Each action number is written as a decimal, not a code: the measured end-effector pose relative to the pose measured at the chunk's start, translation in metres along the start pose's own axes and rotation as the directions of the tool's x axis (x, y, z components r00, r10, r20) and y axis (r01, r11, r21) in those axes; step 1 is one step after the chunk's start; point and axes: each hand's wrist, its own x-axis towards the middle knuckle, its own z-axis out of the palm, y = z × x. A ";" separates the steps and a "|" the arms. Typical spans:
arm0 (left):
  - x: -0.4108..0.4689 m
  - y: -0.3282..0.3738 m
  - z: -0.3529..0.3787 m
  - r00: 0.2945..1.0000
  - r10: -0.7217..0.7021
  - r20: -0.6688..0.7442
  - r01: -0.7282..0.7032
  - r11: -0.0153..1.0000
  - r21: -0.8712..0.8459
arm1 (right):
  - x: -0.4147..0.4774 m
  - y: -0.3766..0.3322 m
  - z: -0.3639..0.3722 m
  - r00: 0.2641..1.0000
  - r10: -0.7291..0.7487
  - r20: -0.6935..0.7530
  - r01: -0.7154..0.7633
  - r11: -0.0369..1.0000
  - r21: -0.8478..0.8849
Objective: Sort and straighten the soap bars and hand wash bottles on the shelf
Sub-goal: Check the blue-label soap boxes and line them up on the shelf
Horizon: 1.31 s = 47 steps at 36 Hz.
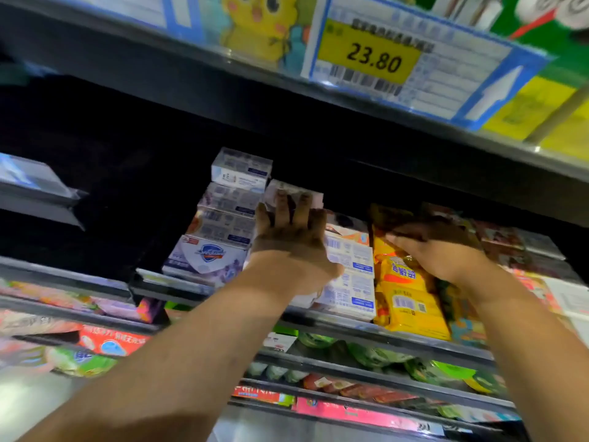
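Top shelf (223,100): dark underside across the upper view, with labels clipped along its front edge.
Shelf (350,328): the level both arms reach into; it holds the soap, and its back is in deep shadow.
Lower shelves (366,374): green, red and pink packs, blurred.
Stack (223,218): four soap boxes piled flat at the left of the soap row, the lowest showing a blue shield logo, the top one turned slightly off the rest.
White boxes (350,282): soap boxes just right of the stack, barcode faces up, partly under the left wrist.
Yellow packs (411,301): touching the white boxes on their right side.
Tag (369,55): yellow, reads 23.80, on the top shelf edge.
Left hand (287,237): fingers curled over the box, gripping it from the front.
Right hand (443,250): well apart from the left, lying on the yellow packs, fingertips in shadow; whether it grips cannot be told.
Box (296,193): pale soap box, raised above the white boxes, beside the stack's upper part.
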 end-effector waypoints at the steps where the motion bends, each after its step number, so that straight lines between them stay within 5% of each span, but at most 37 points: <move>1: -0.001 -0.003 -0.002 0.998 -0.015 -0.054 0.017 0.999 0.035 | 0.000 -0.001 0.001 1.000 0.001 -0.003 -0.001 1.000 -0.011; 6: -0.001 -0.014 -0.025 0.993 0.019 0.115 0.012 0.966 -0.259 | -0.010 -0.021 -0.003 0.995 -0.071 -0.075 0.070 0.997 -0.023; 9: -0.006 -0.024 -0.041 0.996 -0.025 -0.085 0.002 0.967 -0.253 | -0.013 -0.037 0.000 0.987 -0.124 -0.103 0.130 0.990 0.054; 13: -0.025 -0.061 -0.045 0.907 -0.202 -0.371 0.178 0.979 -0.098 | -0.010 -0.065 0.006 0.981 -0.190 -0.032 0.191 0.981 0.041; 16: -0.030 -0.099 -0.027 0.913 -0.326 -0.247 0.325 0.945 -0.043 | -0.002 -0.091 0.011 0.933 -0.321 -0.163 0.312 0.947 -0.074; 21: -0.024 -0.135 0.010 0.920 -0.390 0.047 0.392 0.904 -0.171 | 0.019 -0.137 0.024 0.874 -0.463 -0.147 0.448 0.886 -0.122; 28: -0.025 -0.137 0.021 0.934 -0.358 0.002 0.354 0.920 -0.167 | 0.060 -0.184 0.051 0.822 -0.535 -0.194 0.543 0.840 -0.015; 31: -0.026 -0.140 0.021 0.956 -0.291 0.026 0.292 0.956 -0.033 | 0.086 -0.194 0.053 0.826 -0.543 -0.152 0.548 0.836 -0.006; 36: -0.029 -0.129 0.012 0.954 -0.286 0.093 0.282 0.958 0.059 | 0.109 -0.205 0.057 0.877 -0.477 -0.057 0.475 0.843 0.251; 41: -0.025 -0.133 0.012 0.949 -0.281 0.147 0.271 0.959 0.082 | 0.111 -0.214 0.057 0.902 -0.429 -0.050 0.432 0.897 0.091; 47: -0.020 -0.139 0.018 0.945 -0.291 0.147 0.277 0.955 0.109 | 0.107 -0.211 0.061 0.871 -0.440 -0.219 0.472 0.872 0.128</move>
